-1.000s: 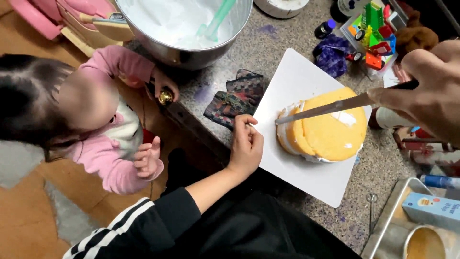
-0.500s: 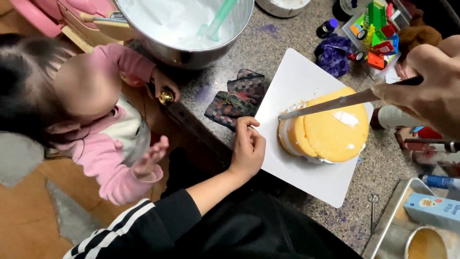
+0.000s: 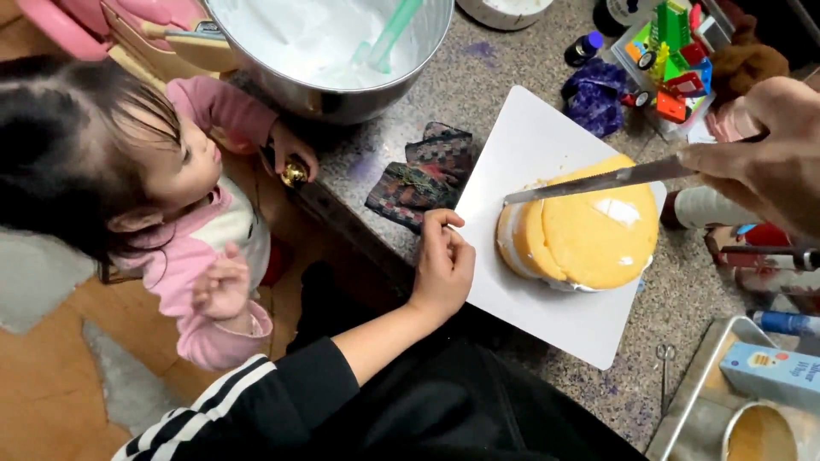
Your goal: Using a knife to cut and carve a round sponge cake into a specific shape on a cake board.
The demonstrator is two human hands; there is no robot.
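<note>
A black long-sleeved top is being worn by the person, its left sleeve (image 3: 256, 401) pushed up toward the elbow so the forearm is being left bare. White stripes are being shown running along the outside of that sleeve. No rings, watch or gloves are being worn on the left hand (image 3: 442, 269). The right hand (image 3: 760, 145) is likewise being kept bare.

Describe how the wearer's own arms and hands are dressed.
The left hand is bare, with no ring or glove visible; its arm wears a black sleeve with white stripes, pushed up the forearm. The right hand is also bare; its sleeve is out of view.
</note>
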